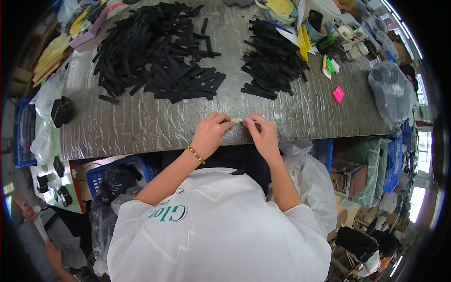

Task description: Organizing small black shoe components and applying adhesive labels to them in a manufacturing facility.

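Note:
Close to the table's near edge, my left hand (209,133) and my right hand (264,135) meet over the surface. Between their fingertips is a small, narrow pale strip (238,120), pinched from both sides. Its exact kind is too small to make out. A beaded bracelet (196,155) circles my left wrist. Beyond my hands lie two heaps of short flat black strips: a large spread heap (145,56) to the left and a smaller heap (272,58) to the right.
The grey table (108,129) has a wrinkled covering. A bright pink piece (338,94), a clear plastic bag (391,87) and cluttered cups lie to the right. Black rolled pieces (62,112) sit at the left edge. Blue crates (117,171) stand below. A co-worker's hand (53,253) shows at lower left.

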`<state>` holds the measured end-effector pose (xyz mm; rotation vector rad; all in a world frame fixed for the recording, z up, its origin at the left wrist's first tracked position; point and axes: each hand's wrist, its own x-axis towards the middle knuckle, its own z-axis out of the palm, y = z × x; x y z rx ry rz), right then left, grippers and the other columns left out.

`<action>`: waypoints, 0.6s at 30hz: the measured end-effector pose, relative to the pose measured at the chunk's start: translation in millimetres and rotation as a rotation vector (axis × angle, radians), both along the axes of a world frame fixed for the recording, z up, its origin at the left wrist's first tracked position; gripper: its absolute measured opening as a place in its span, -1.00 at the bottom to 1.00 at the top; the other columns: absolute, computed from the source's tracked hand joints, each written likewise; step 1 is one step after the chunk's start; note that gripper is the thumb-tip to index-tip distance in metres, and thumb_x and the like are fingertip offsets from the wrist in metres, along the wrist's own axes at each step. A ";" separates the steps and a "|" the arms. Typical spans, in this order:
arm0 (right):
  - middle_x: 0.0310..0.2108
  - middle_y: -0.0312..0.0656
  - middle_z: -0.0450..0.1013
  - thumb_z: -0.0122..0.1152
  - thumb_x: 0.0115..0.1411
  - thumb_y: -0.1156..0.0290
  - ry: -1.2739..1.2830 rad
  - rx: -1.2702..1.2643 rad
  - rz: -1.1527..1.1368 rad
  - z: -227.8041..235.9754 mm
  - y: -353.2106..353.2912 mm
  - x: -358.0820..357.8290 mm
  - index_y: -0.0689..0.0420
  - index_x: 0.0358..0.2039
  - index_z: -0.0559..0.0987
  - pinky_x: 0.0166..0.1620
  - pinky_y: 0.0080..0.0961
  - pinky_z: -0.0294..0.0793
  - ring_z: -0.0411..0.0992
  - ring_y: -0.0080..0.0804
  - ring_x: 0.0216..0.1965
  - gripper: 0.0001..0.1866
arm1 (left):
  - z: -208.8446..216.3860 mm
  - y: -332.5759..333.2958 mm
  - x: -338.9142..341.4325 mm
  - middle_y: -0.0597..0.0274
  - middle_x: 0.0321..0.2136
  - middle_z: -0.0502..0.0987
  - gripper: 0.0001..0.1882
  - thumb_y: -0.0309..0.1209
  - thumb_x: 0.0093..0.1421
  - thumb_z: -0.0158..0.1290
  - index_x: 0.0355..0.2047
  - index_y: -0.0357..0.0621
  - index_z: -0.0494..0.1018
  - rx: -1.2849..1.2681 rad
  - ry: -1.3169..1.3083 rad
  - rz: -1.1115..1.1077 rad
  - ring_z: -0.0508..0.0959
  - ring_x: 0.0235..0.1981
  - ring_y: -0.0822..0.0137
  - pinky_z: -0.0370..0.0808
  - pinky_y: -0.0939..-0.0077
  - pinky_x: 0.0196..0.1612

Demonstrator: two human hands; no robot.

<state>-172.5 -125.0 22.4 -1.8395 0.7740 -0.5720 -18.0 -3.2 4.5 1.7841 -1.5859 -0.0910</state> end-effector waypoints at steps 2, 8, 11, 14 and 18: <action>-0.40 -0.06 0.59 0.18 0.32 0.40 0.010 -0.001 0.013 5.8 4.0 -0.1 0.36 -0.28 0.61 -0.32 -0.52 0.50 0.60 -0.35 -0.41 -0.77 | -0.6 0.9 1.3 0.33 -0.32 0.55 -0.71 -0.57 0.01 0.08 -0.25 -0.08 0.64 -0.004 0.020 -0.007 0.55 -0.22 0.24 0.56 0.38 -0.21; -0.37 -0.16 0.60 0.14 0.34 0.45 0.032 -0.065 0.100 4.7 10.4 14.7 0.35 -0.26 0.62 -0.23 -0.57 0.51 0.56 -0.51 -0.33 -0.80 | 2.9 1.9 3.6 0.19 -0.32 0.61 -0.57 -0.62 0.10 0.09 0.02 -0.09 0.49 -0.066 0.252 0.030 0.59 -0.25 0.10 0.55 0.26 -0.20; -0.37 -0.13 0.60 0.15 0.34 0.44 0.053 -0.064 0.131 1.0 10.5 18.2 0.35 -0.26 0.61 -0.23 -0.56 0.51 0.56 -0.47 -0.34 -0.80 | 3.6 2.4 3.5 0.15 -0.32 0.63 -0.52 -0.61 0.13 0.09 0.09 -0.09 0.41 -0.016 0.262 0.021 0.60 -0.26 0.08 0.55 0.22 -0.20; -0.38 -0.10 0.58 0.16 0.32 0.44 0.061 -0.137 0.128 3.2 13.0 22.8 0.35 -0.28 0.61 -0.24 -0.49 0.50 0.56 -0.33 -0.35 -0.80 | 2.4 2.1 4.9 0.16 -0.33 0.63 -0.53 -0.61 0.12 0.09 0.08 -0.10 0.41 -0.025 0.251 0.015 0.61 -0.26 0.08 0.55 0.21 -0.20; -0.37 -0.04 0.51 0.13 0.31 0.46 0.030 -0.304 0.166 6.4 14.8 24.0 0.31 -0.25 0.58 -0.16 -0.33 0.46 0.51 -0.03 -0.28 -0.83 | 3.8 1.9 5.4 0.15 -0.33 0.63 -0.57 -0.62 0.12 0.08 0.03 -0.11 0.43 -0.033 0.244 0.012 0.61 -0.26 0.07 0.55 0.21 -0.21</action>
